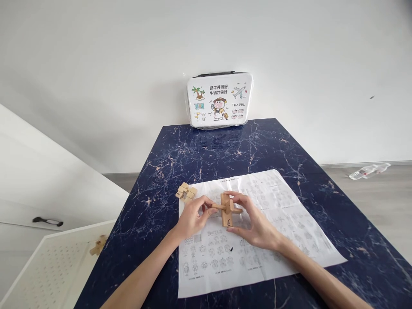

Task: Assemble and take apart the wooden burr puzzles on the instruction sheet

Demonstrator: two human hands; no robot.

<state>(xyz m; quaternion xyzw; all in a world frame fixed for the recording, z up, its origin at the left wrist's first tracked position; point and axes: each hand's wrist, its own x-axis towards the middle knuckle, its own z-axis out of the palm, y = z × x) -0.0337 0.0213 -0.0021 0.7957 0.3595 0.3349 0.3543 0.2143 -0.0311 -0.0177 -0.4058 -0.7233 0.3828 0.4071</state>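
Observation:
Above the printed sheet (pixel 199 283) I hold a wooden interlocking puzzle (pixel 227 219) made of crossed pieces. One flat block in it bears a handwritten mark like a 6 or 9. My left hand (pixel 193 216) pinches the end of a narrow wooden bar that sticks out of the puzzle's left side. My right hand (pixel 257 225) spans the marked block, fingertips at its far end and thumb at its near end. A second wooden puzzle (pixel 186 193), marked with a 3, lies beyond my left hand at the sheet's far left corner.
The sheet lies on a dark blue marbled table (pixel 206 159). A white printed case (pixel 220 101) stands against the wall at the back. At lower left, another wooden piece (pixel 98 244) rests on a white perforated surface (pixel 48 274). A clear plastic item (pixel 369 171) lies on the floor at right.

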